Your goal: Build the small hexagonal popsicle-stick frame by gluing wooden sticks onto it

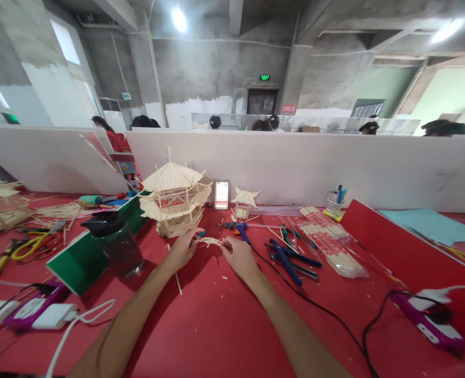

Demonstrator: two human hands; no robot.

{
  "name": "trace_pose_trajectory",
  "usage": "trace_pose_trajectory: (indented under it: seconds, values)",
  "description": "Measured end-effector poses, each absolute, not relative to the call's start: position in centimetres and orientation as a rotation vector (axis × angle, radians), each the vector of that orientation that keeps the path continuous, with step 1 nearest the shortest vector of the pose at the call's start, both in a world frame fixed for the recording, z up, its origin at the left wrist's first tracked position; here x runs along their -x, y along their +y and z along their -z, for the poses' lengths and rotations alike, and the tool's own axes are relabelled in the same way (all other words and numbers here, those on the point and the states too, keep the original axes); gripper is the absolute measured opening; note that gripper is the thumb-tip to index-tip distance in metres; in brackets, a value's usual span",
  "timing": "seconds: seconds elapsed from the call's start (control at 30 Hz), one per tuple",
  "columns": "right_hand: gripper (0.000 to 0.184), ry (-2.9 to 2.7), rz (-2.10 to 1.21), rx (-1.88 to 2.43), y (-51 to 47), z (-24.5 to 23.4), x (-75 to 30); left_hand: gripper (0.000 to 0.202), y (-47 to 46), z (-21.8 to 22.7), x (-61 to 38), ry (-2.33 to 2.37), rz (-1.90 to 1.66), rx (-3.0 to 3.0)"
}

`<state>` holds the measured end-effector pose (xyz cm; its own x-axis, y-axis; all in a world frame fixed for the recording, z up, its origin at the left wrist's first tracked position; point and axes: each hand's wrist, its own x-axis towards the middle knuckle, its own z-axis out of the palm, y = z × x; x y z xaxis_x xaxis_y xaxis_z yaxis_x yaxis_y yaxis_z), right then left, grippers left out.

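Note:
Both my hands meet over the red table [217,325] and pinch a small pale piece made of thin wooden sticks [210,241]. My left hand [181,249] grips its left end with closed fingers. My right hand [238,257] pinches its right end. Just behind them stands a two-tiered pagoda model of wooden sticks [173,199]. A smaller stick pavilion [244,202] stands to its right. A blue glue gun [236,228] lies just beyond my right hand.
A dark water bottle [116,244] and a green divider board [94,247] stand at left, with scissors and pliers [28,247] beyond. Blue-handled pliers [287,260], a bag of chopsticks [329,241], black cables and purple power strips [429,320] lie at right. A white partition [295,168] runs behind.

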<state>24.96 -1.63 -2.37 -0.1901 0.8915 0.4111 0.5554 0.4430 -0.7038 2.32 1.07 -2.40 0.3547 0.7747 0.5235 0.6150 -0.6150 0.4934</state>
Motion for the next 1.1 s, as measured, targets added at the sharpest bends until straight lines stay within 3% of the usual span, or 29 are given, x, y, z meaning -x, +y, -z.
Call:
trace_pose_trajectory:
  seconds: [0.23,0.4,0.53,0.93,1.1]
  values:
    - [0.010,-1.780,-0.519,1.183,-1.4,2.6,-24.9,0.023,0.6,0.6,-2.2,1.438,-1.150,-2.399]
    - [0.011,-1.709,-0.498,1.167,-0.8,2.8,-25.1,0.044,-0.4,-1.9,-1.3,1.432,-0.708,-2.534]
    - [0.011,-1.659,-0.499,1.142,-0.7,2.5,-25.1,0.039,-1.4,-2.4,-1.6,1.138,-0.372,-2.597]
    - [0.012,-1.567,-0.586,1.083,-0.8,2.6,-25.0,0.051,-2.3,0.8,-5.6,1.114,-0.511,-2.609]
    - [0.012,-1.581,-0.564,1.085,-1.0,2.3,-25.0,0.043,-3.5,0.1,-7.1,0.830,-0.455,-2.547]
